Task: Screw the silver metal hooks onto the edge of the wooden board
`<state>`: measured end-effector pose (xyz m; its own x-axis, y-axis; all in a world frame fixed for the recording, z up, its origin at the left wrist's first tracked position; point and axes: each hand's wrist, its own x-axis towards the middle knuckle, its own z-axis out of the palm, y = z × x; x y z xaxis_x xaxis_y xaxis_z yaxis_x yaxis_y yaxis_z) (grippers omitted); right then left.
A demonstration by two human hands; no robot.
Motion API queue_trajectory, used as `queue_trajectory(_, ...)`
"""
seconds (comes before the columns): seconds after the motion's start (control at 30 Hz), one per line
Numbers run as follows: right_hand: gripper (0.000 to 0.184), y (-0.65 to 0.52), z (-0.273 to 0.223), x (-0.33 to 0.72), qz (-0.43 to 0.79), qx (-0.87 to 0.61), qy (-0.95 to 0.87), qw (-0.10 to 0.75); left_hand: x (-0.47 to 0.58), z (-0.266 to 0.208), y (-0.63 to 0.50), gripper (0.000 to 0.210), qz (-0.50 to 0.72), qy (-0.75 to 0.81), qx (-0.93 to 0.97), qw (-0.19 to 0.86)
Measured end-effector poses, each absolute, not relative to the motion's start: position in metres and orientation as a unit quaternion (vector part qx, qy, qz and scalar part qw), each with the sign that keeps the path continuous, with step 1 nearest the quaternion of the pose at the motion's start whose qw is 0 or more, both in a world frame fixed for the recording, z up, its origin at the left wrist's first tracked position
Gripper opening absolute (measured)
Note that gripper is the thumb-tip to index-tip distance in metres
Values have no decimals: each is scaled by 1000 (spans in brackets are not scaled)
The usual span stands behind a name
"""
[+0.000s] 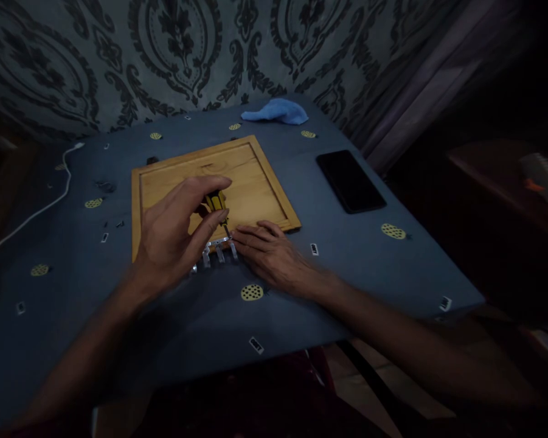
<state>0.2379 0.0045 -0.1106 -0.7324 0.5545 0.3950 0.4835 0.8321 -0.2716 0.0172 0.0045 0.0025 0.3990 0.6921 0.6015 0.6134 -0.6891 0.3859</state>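
A framed wooden board lies on the table, its near edge carrying a shiny metal hook rack with several prongs pointing toward me. In my left hand is a short screwdriver with a yellow and black handle, gripped between fingers and thumb. Its shaft slants down to the right end of the rack. My right hand lies flat over the board's near edge, fingers stretched out, fingertips beside the screwdriver's tip. The left end of the rack is partly hidden behind my left hand.
Right of the board lies a black smartphone. A blue cloth rests at the back edge. Small dark screws and a little clear bag sit on the left, near a white cable. A patterned curtain hangs behind.
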Motion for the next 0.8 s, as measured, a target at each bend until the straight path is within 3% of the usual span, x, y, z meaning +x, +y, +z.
queue_trajectory(0.37, 39, 5, -113, 238, 82, -283, -926, 236, 18, 2, 6, 29, 377, 385, 841, 43)
queue_trajectory(0.63, 36, 4, -110, 237, 68, -282, -925, 244, 19, 3, 7, 23, 375, 382, 844, -39)
queue_trajectory(0.8, 37, 6, -114, 238, 65, -277, -927, 244, 17, 2, 6, 29, 385, 396, 833, 23)
